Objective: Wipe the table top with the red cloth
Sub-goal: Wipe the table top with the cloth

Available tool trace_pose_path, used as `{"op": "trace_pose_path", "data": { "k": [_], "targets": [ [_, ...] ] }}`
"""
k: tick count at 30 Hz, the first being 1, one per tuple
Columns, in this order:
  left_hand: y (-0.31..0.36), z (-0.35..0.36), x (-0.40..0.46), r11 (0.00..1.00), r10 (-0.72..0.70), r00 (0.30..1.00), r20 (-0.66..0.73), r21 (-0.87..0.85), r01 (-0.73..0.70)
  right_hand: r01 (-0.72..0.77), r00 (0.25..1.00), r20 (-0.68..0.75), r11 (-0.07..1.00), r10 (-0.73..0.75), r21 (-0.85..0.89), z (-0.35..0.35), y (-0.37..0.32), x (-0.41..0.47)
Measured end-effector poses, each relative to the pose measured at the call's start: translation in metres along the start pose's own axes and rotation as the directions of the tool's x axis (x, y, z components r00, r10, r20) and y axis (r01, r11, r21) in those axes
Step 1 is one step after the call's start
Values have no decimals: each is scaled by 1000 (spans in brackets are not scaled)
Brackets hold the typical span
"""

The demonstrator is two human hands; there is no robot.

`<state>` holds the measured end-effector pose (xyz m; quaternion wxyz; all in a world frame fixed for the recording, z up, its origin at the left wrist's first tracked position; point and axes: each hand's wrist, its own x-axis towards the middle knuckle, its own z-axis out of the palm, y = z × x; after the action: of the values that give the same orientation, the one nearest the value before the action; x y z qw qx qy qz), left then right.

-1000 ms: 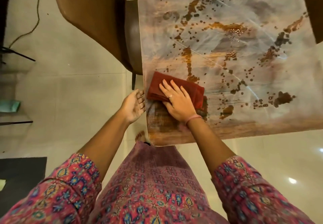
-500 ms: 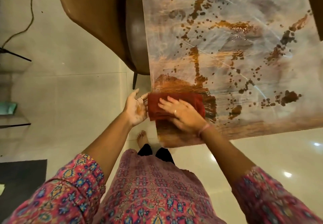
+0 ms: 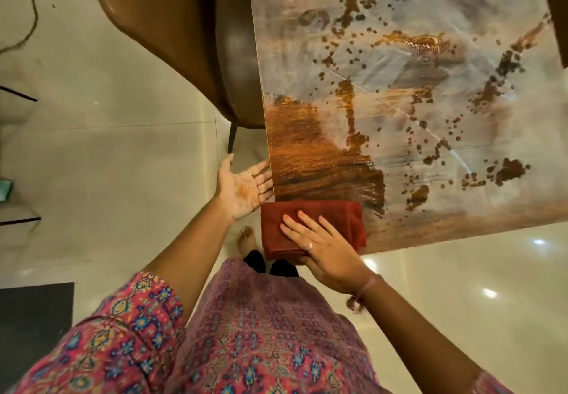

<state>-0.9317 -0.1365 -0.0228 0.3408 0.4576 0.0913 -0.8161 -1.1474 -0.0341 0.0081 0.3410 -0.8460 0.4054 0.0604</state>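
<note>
Glossy pale floor tiles (image 3: pixel 123 163) run under everything, with bright light spots reflected at lower right; marble-look table top (image 3: pixel 430 86) fills the upper right, grey-white with brown splatter dots and streaks; a broad brown smear (image 3: pixel 307 160) covers its near-left corner, streaky and wet-looking; red cloth (image 3: pixel 310 227) folded into a thick rectangle sits right at that corner, its lower-left part hanging past the table edge; right hand (image 3: pixel 322 249) lies flat on top of the cloth, fingers straight and slightly spread, pressing down, ring on 1 finger, thread band at the wrist; left hand (image 3: pixel 242 184) is off the table, palm up and open just beside the left edge, fingertips touching or nearly touching that edge, cannot tell which; brownish stain on that palm, ring on 1 finger; left hand holds nothing and sits just above-left of the cloth; brown padded chair (image 3: pixel 184 40) tucked against the table's left side, 1 dark leg visible; dark cable (image 3: pixel 30 9) trails on the floor at upper left; dark mat (image 3: pixel 33 317) at lower left; person wears a pink patterned tunic (image 3: pixel 246 332) with matching sleeves; 1 bare foot (image 3: pixel 246 238) shows on the floor below the cloth.
</note>
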Motion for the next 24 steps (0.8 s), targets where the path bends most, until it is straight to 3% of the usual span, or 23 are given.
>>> {"op": "trace_pose_path", "data": {
  "k": [3,6,11,12,15,17,19,21,24],
  "targets": [
    [1,5,-2,998,3,1000,-22,60,-2,15,1000,-13,1000,-15,-26,-25,27,12],
    [-1,14,-4,991,46,997,-56,126,-39,-137,975,-177,991,135,-1,-70,59,66],
    [-16,30,-7,908,238,961,-144,384,-167,-436,821,-362,894,442,104,-104,77,130],
    [-18,32,-7,877,293,942,-163,437,-197,-429,825,-376,900,423,72,-92,68,125],
    [-16,35,-7,825,440,869,-225,485,-291,-243,929,-295,969,223,-34,-36,31,66],
    [-10,35,-5,825,463,849,-256,475,-306,-155,970,-194,987,145,-40,-11,29,14],
    [-5,38,-7,829,456,854,-251,469,-305,-153,969,-197,988,149,-2,-17,53,-15],
    [-3,41,-9,819,456,860,-229,487,-305,-280,922,-261,958,285,54,-40,86,-11],
    [-2,44,-10,810,450,867,-214,505,-296,-509,741,-391,836,546,203,-88,124,34]
  ]
}}
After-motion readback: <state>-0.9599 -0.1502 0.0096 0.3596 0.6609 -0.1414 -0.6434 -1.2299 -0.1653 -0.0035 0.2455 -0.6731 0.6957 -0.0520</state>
